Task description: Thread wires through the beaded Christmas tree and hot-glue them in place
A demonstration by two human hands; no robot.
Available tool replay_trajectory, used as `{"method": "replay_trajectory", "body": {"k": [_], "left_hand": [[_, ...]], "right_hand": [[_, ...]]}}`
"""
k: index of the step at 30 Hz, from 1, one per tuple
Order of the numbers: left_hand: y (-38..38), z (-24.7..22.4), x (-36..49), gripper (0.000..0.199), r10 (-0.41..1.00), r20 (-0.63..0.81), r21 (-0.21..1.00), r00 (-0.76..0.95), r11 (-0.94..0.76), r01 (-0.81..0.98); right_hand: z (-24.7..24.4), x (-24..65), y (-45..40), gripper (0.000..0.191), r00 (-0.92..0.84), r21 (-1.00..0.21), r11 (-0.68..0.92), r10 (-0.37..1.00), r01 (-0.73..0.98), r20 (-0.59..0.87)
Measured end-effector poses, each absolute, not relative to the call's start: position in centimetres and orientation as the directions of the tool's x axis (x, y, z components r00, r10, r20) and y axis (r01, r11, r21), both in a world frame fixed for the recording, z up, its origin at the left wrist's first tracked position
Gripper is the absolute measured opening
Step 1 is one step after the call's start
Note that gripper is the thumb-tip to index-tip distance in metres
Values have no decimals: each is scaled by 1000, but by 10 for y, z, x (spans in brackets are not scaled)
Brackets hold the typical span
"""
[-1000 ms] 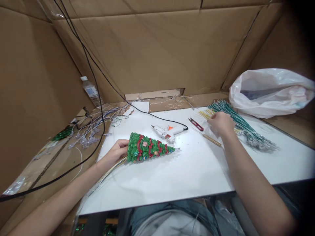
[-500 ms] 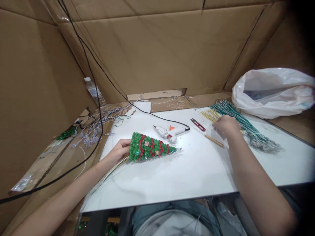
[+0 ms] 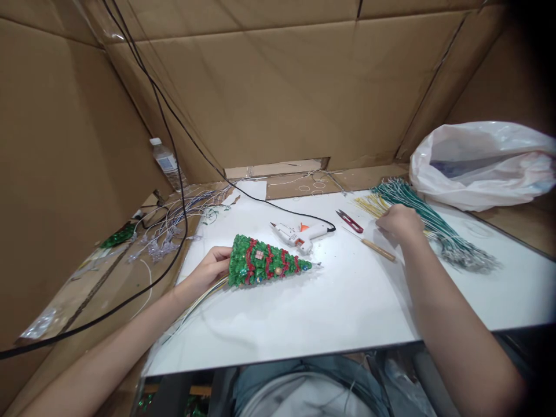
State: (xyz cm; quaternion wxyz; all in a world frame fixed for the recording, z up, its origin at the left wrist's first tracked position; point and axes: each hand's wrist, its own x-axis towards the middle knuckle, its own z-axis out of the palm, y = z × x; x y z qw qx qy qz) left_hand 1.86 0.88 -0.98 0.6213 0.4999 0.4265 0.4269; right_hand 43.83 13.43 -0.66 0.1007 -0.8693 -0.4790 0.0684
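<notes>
A small green Christmas tree ornament (image 3: 269, 265) with red garlands and tiny coloured balls lies on its side, its tip pointing right. My left hand (image 3: 217, 263) is closed around its base, the fingers partly hidden behind it. White, yellow and dark wires (image 3: 195, 307) trail from the base toward the lower left. My right hand (image 3: 400, 223) rests at the bundle of yellow wires (image 3: 370, 205), fingers pinched together on them; how many it grips is hidden. Beside that bundle lie green wires (image 3: 428, 214) with clear ends.
On the white tabletop lie a glue gun (image 3: 302, 236), red thread snips (image 3: 350, 221) and a wooden-handled awl (image 3: 373, 246). A white plastic bag (image 3: 473, 191) stands at the right. Loose wires (image 3: 174, 226) and a bottle (image 3: 167, 162) are at the left. A black cable (image 3: 185, 231) hangs across.
Both hands stay nearly where they were, the left with the Christmas tree ornament, the right at the yellow wires. The hanging black cable has swung slightly to the right.
</notes>
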Motion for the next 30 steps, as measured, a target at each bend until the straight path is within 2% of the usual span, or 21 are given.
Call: {"method": "replay_trajectory", "body": {"k": [17,24,30], "left_hand": [[8,-9,19,19,957,-107,984,270,141,-108],[6,-4,23,20,954,-120,984,275,150,-93],[8,-6,21,20,960,-111,986,259,139,-92]], "right_hand": [[-8,439,134,27,520,-352,-463,850,814,83],[-7,439,138,37,533,-356,-471,840,807,97],[-7,437,135,32,561,-354,-498,822,791,97]]}}
